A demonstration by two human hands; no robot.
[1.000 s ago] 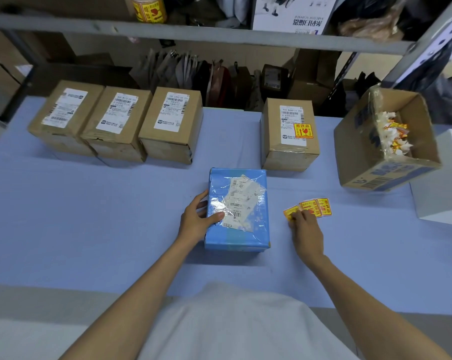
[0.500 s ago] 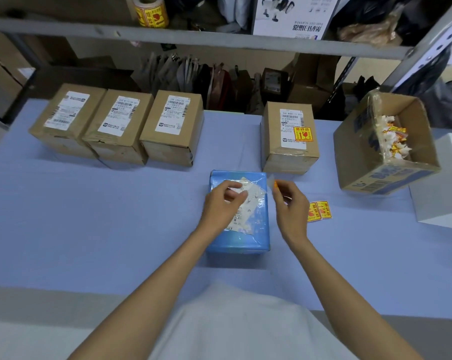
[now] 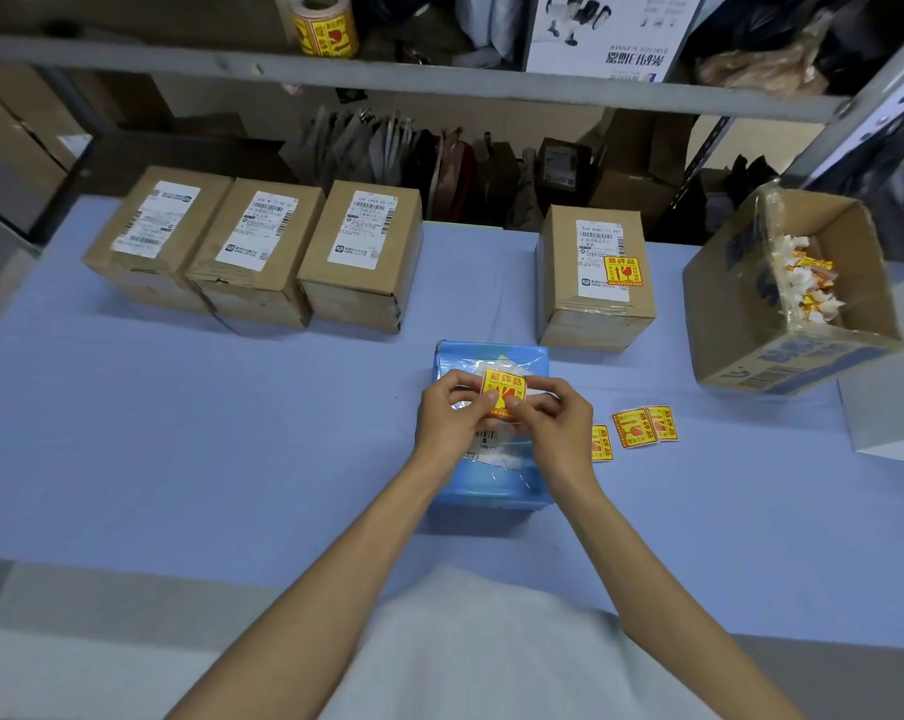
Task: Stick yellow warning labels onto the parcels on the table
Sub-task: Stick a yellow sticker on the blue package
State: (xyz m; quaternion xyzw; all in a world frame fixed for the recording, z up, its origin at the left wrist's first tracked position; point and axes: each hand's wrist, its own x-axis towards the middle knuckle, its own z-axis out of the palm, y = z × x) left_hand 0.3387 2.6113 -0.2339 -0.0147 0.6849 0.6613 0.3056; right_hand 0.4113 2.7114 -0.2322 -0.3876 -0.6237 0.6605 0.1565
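A blue parcel (image 3: 491,485) wrapped in clear film lies in front of me on the blue table (image 3: 232,433). Above its far half, my left hand (image 3: 447,415) and my right hand (image 3: 556,423) pinch one yellow warning label (image 3: 503,387) between fingertips. Loose yellow labels (image 3: 642,427) lie on the table to the right of my right hand. A brown parcel (image 3: 595,283) behind them carries a yellow label. Three brown parcels (image 3: 257,252) without yellow labels stand in a row at the back left.
An open cardboard box (image 3: 782,324) holding crumpled label backings leans at the right, beside a white box (image 3: 896,387). A roll of yellow labels (image 3: 325,23) sits on the shelf above. Bags and cartons fill the space behind the table.
My right hand picked a label from the loose ones and carried it left over the blue parcel. My left hand left the parcel's side and now pinches the same label.
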